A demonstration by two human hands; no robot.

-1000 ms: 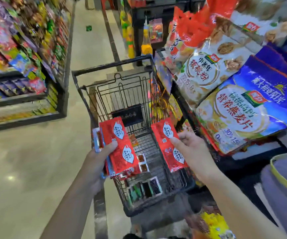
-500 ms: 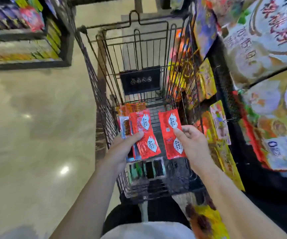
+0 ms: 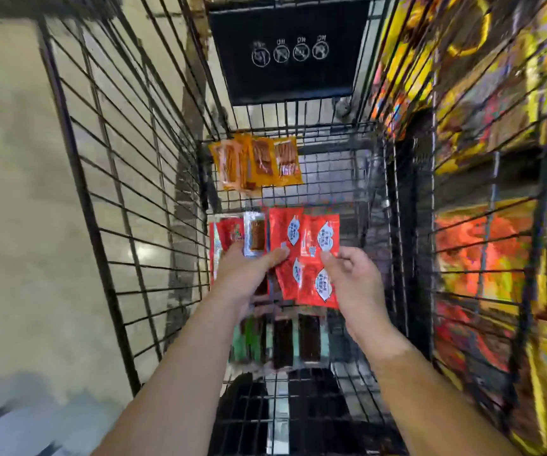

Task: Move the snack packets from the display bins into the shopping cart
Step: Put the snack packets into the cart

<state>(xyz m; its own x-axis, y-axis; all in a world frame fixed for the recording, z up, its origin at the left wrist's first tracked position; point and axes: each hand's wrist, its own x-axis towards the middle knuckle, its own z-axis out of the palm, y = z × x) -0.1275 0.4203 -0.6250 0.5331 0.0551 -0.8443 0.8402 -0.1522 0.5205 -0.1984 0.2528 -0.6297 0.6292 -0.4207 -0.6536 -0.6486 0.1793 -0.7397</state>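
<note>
Lower now, my left hand (image 3: 246,274) and right hand (image 3: 352,281) had sunk into the shopping cart (image 3: 127,192). Left fingers (image 3: 275,256) clasped several snack packets (image 3: 280,225), and right fingers (image 3: 329,260) pinched one red packet (image 3: 318,291).

glossy red foil packets (image 3: 318,258), black metal wire cart (image 3: 127,179), polished floor (image 3: 12,192)

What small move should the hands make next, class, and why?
Probably let go: the left hand and right hand both hold red packets low inside the cart, between the orange packets and dark packets on its floor.
</note>
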